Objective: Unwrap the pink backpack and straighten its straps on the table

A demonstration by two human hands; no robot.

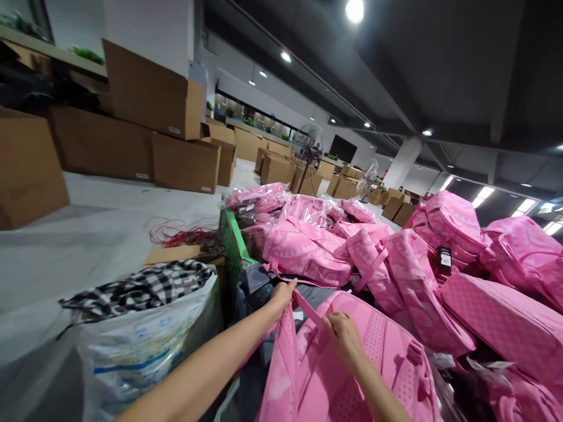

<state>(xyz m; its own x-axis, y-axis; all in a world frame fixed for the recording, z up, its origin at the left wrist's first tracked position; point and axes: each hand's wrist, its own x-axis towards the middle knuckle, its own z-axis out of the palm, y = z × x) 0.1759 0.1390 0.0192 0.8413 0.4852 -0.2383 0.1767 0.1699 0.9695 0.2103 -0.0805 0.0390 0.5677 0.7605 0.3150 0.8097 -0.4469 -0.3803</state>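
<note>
A pink backpack [347,375] lies right in front of me with its perforated back panel and shoulder straps facing up. My left hand [282,296] is closed on the backpack's strap near its top left edge. Closed on the same pink strap, a little lower and to the right, is my right hand [342,334]. The strap runs taut between the two hands. Beneath the backpack shows some dark grey-blue fabric [259,287].
More pink backpacks [308,252] are heaped ahead and to the right, some in clear plastic. A green-edged bin [237,237] borders them. To the left stand a stuffed white sack [141,351] with checkered cloth [149,290], red cord [185,236], cardboard boxes [185,161] and a fan [308,146].
</note>
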